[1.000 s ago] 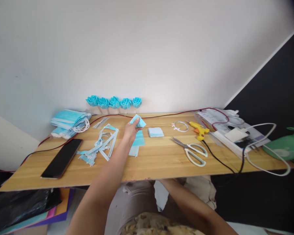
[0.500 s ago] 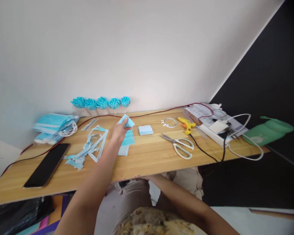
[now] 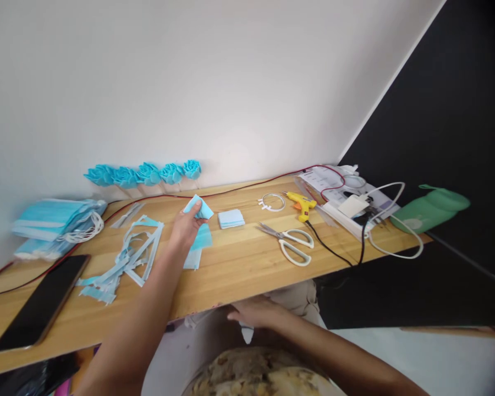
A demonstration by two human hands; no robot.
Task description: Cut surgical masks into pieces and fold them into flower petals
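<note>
My left hand (image 3: 186, 225) is closed on a folded square of blue mask fabric (image 3: 204, 207), lifted over the left middle of the table. Under it lie flat blue fabric pieces (image 3: 201, 236), partly covered by the hand. A small neat stack of pale blue fabric squares (image 3: 231, 218) sits just to the right. My right hand (image 3: 258, 311) is low at the table's front edge, above my lap; its thumb shows but the other fingers are mostly hidden. Scissors (image 3: 289, 242) with white handles lie on the table beyond it.
Blue fabric flowers (image 3: 148, 174) line the wall. At left are face masks (image 3: 58, 220), cut strips (image 3: 126, 258) and a black phone (image 3: 41, 305). A yellow glue gun (image 3: 301, 204), wire coil (image 3: 273, 202), power strip (image 3: 342, 220) and green pouch (image 3: 433, 210) are at right; cords cross the table.
The view has swung so everything sits further left. My left hand still holds the blue fabric. My right hand has come out more from under the table edge.
</note>
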